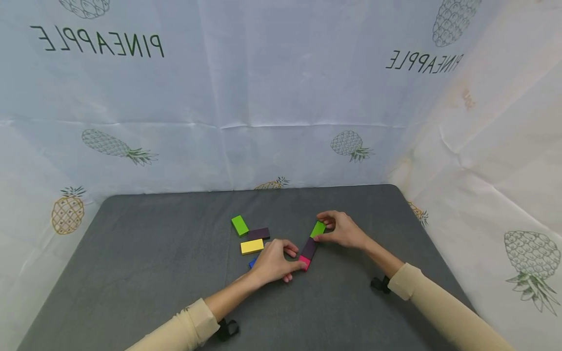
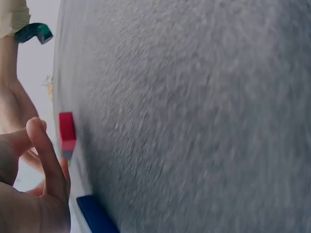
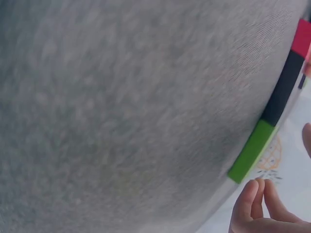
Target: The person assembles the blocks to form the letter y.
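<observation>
A line of flat blocks stands end to end on the table: a pinkish-red block (image 1: 305,260) nearest, a dark purple block (image 1: 309,249) in the middle and a green block (image 1: 318,229) at the far end. My left hand (image 1: 273,262) has its thumb at the red block, its other fingers apart from the line on the left. Around the green block is my right hand (image 1: 344,231), fingertips right at its far end and thumb by the joint with the dark block. In the right wrist view those fingertips (image 3: 257,191) sit just past the green end.
Left of the line lie a second green block (image 1: 239,225), another dark block (image 1: 258,234) and a yellow block (image 1: 252,246). A blue block (image 1: 252,263) is partly hidden behind the left hand. The grey table (image 1: 153,273) meets a pineapple-print cloth (image 1: 272,97) behind.
</observation>
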Available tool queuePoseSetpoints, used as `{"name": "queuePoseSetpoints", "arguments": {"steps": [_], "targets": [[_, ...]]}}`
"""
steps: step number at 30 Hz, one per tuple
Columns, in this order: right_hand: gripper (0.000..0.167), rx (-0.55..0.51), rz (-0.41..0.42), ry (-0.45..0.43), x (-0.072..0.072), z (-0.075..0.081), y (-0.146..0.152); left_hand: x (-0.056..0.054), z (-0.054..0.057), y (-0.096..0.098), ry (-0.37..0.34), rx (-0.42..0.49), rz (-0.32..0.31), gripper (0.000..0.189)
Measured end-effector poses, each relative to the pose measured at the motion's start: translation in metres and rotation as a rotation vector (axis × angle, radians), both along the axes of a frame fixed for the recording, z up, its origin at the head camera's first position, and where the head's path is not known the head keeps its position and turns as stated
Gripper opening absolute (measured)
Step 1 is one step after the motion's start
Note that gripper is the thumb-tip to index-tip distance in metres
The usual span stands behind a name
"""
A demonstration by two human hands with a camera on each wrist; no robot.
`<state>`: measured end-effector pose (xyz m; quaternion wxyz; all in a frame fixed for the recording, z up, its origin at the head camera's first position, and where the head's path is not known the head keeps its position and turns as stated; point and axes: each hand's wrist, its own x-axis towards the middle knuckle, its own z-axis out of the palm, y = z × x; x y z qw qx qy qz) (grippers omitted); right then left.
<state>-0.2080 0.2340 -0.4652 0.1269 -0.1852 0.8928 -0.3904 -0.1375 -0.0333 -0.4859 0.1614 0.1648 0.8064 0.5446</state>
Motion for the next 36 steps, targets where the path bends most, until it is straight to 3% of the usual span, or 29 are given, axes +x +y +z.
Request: {"name": "queuePoseSetpoints", "arguments": {"steps": [15, 19, 25, 36], "targets": [[0.065, -0.050, 0.086, -0.003, 0.025, 0.010, -0.019, -0.024, 0.017, -0.046, 0.106, -0.038, 0.071, 0.033], [0.063, -0.072, 0.122, -0.015, 0.031, 0.009, -0.022, -0.034, 0.015, -0.061, 0.143, -0.077, 0.087, 0.030], [0.061, -0.086, 0.143, -0.030, 0.037, 0.004, -0.026, -0.048, 0.007, -0.078, 0.216, -0.166, 0.159, 0.023], [0.060, -0.093, 0.162, -0.050, 0.043, -0.003, -0.030, -0.056, -0.003, -0.076, 0.214, -0.240, 0.189, 0.026]]}}
